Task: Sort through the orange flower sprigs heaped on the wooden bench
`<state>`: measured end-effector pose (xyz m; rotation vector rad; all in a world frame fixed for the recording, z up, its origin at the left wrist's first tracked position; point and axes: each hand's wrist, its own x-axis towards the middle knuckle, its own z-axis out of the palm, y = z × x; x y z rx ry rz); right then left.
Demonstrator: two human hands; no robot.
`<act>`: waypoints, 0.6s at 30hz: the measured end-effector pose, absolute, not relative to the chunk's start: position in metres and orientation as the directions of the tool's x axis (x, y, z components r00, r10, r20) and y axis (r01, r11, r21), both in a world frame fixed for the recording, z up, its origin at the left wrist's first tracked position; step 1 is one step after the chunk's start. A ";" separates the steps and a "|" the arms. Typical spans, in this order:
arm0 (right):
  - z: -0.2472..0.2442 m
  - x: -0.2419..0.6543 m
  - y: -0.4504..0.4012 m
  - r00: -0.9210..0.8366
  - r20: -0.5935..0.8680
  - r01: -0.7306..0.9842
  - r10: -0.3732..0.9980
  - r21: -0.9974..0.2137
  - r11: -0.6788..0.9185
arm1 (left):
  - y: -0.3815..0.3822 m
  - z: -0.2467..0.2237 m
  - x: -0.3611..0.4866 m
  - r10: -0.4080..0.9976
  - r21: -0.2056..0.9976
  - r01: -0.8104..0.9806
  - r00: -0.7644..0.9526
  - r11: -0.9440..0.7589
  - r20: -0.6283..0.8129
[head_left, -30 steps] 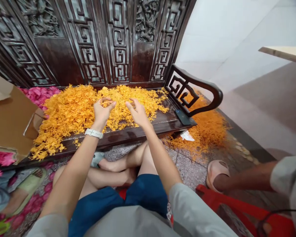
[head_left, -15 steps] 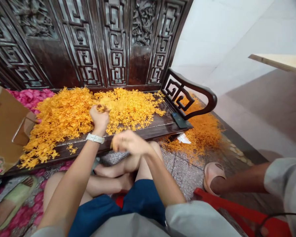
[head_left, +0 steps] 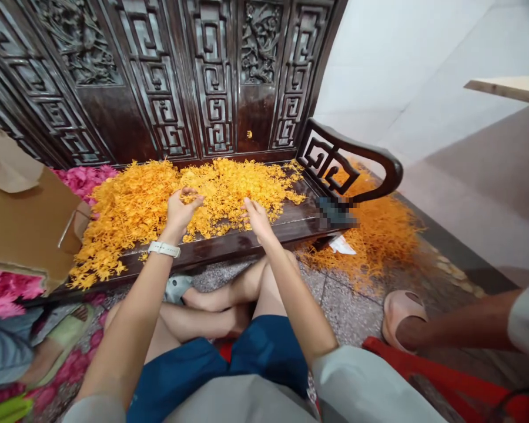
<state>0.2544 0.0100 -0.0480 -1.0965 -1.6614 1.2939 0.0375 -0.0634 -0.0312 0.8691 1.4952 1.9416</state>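
Loose yellow plastic flower pieces [head_left: 229,182] are spread over the seat of a dark carved wooden bench [head_left: 291,232], and a taller orange-yellow heap [head_left: 136,191] of them lies to the left. Over the border between the two piles is my left hand [head_left: 180,211], thumb and fingers apart, nothing visible in it. My right hand [head_left: 256,217] hovers at the front edge of the yellow pile, fingers stretched and loosely apart. One small yellow piece [head_left: 249,134] shows against the bench's back panel, above the pile.
A cardboard box [head_left: 30,217] stands at the left, with pink flowers [head_left: 9,291] beside it. A blurred dark object [head_left: 332,211] lies near the armrest [head_left: 392,170]. Orange pieces [head_left: 379,235] are heaped on the floor at right. Another person's foot [head_left: 405,320] is near a red stool [head_left: 423,376].
My right hand has gone up from above my knees to the pile's edge. My left hand's fingers have spread apart. A yellow piece now shows against the bench back. The view has shifted slightly.
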 end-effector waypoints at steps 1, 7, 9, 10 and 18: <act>-0.048 0.251 0.005 -0.376 0.069 0.157 0.924 -0.978 0.137 | -0.065 -0.032 0.039 0.758 0.973 -0.005 -0.628 -0.231 0.177; -0.024 0.243 -0.015 -0.581 0.349 0.271 0.735 -0.769 0.579 | -0.073 -0.031 0.048 0.833 0.971 0.178 -0.505 -0.157 0.228; -0.020 0.243 -0.015 -0.599 0.387 0.373 0.701 -0.640 0.672 | -0.075 -0.028 0.050 0.862 0.973 0.183 -0.462 -0.139 0.210; -0.020 0.243 -0.016 -0.595 0.390 0.428 0.703 -0.587 0.687 | -0.076 -0.027 0.052 0.877 0.975 0.166 -0.434 -0.145 0.204; -0.036 0.245 -0.034 -0.331 0.541 0.249 0.773 -0.740 0.625 | -0.059 -0.043 0.040 0.682 0.947 0.082 -0.675 -0.311 0.283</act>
